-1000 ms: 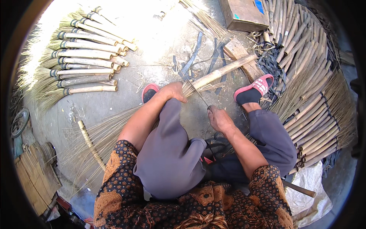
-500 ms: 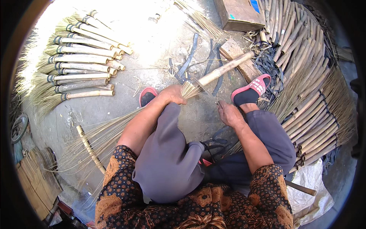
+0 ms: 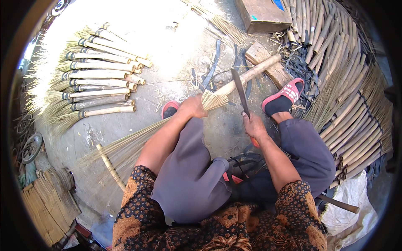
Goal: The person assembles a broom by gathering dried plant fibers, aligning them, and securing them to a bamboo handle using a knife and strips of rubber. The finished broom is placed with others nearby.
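Observation:
My left hand (image 3: 191,106) is closed around a bundle of thin straw-coloured sticks (image 3: 214,101). Their blunt ends fan out past my fist, and the long, fine ends trail back under my left forearm. A machete (image 3: 240,93) with a dark blade and orange handle is gripped in my right hand (image 3: 254,126). Its blade points away from me, just right of the bundle's ends and apart from them. Beyond the bundle, a bamboo pole (image 3: 255,72) lies slanted across a wooden block (image 3: 268,65); the blade covers part of the pole.
Finished stick brooms (image 3: 100,74) lie in a row at the far left. Bamboo handles (image 3: 331,46) and more brooms (image 3: 356,129) are piled along the right. A wooden box (image 3: 264,16) stands at the back. Dark rubber strips (image 3: 212,62) litter the floor; a white sack (image 3: 347,205) lies near right.
The machete has swung up from the bundle's end, its blade now further right and pointing away. My left hand still grips the bundle. The whole view has shifted slightly.

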A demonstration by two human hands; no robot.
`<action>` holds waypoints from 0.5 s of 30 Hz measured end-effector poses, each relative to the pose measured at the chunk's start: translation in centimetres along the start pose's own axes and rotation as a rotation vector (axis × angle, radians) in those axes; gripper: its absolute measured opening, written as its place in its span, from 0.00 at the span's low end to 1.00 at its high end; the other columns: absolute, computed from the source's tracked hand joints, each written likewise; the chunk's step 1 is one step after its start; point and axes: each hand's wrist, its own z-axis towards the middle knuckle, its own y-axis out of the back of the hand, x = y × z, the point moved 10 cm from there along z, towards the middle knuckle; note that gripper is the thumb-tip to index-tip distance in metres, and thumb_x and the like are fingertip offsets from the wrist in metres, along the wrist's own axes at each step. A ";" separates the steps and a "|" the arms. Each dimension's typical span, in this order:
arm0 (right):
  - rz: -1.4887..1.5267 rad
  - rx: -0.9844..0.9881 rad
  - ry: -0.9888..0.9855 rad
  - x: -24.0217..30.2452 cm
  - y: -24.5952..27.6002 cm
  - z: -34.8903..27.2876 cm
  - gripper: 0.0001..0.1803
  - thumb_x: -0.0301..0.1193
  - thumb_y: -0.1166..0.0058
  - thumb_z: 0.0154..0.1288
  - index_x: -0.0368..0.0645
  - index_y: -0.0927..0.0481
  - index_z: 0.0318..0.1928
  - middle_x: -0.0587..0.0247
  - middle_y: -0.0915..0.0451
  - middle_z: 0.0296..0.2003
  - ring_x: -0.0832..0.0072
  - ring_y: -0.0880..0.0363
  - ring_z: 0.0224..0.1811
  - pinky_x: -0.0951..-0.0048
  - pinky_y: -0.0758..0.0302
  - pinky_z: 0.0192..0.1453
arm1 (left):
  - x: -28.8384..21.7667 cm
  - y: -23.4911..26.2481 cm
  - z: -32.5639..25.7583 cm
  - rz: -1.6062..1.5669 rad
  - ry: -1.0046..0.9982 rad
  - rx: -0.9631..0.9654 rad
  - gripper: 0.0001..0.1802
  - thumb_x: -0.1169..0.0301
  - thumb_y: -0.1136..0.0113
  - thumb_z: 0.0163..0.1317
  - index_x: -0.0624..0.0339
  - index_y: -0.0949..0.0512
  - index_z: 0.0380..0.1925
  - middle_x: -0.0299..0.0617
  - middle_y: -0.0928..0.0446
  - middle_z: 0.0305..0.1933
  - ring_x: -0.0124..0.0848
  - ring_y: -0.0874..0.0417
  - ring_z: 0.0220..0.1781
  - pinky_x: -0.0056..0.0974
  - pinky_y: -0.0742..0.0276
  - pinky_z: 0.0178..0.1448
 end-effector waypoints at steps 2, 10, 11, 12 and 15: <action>-0.020 -0.010 -0.069 -1.0 0.1 0.1 0.18 0.40 0.54 0.81 0.40 0.20 0.55 0.32 0.16 0.45 0.35 0.17 0.52 0.45 0.22 0.57 | -0.6 -0.7 1.1 -0.152 -0.160 0.114 0.36 0.60 0.24 0.47 0.64 0.19 0.57 0.57 0.12 0.47 0.50 0.10 0.51 0.47 0.16 0.57; -0.025 0.117 0.036 0.9 -1.9 -0.5 0.17 0.41 0.53 0.82 0.39 0.21 0.51 0.34 0.16 0.39 0.35 0.18 0.46 0.45 0.24 0.51 | -1.1 -1.4 1.3 -0.410 -0.249 0.198 0.28 0.64 0.26 0.45 0.61 0.15 0.49 0.51 0.12 0.42 0.42 0.12 0.44 0.43 0.17 0.50; 0.012 0.082 -0.004 0.8 -1.8 -0.6 0.17 0.41 0.52 0.82 0.39 0.21 0.49 0.35 0.17 0.36 0.35 0.18 0.43 0.46 0.24 0.49 | -1.6 -1.1 0.9 -0.409 -0.268 0.208 0.27 0.64 0.26 0.45 0.61 0.15 0.48 0.51 0.12 0.42 0.43 0.11 0.44 0.44 0.17 0.50; -0.044 0.113 0.050 1.5 -2.3 -0.8 0.17 0.41 0.52 0.82 0.38 0.22 0.49 0.34 0.17 0.36 0.35 0.18 0.43 0.46 0.24 0.49 | -1.7 -0.8 0.7 -0.328 -0.248 0.192 0.29 0.63 0.26 0.46 0.62 0.17 0.51 0.53 0.12 0.43 0.45 0.11 0.45 0.45 0.17 0.51; -0.133 0.164 0.105 2.6 -3.7 -1.2 0.18 0.41 0.53 0.82 0.37 0.23 0.49 0.34 0.17 0.36 0.35 0.17 0.43 0.45 0.24 0.49 | -1.9 -0.2 -0.2 -0.046 -0.126 0.086 0.39 0.59 0.24 0.48 0.66 0.23 0.60 0.58 0.13 0.48 0.51 0.10 0.49 0.49 0.15 0.56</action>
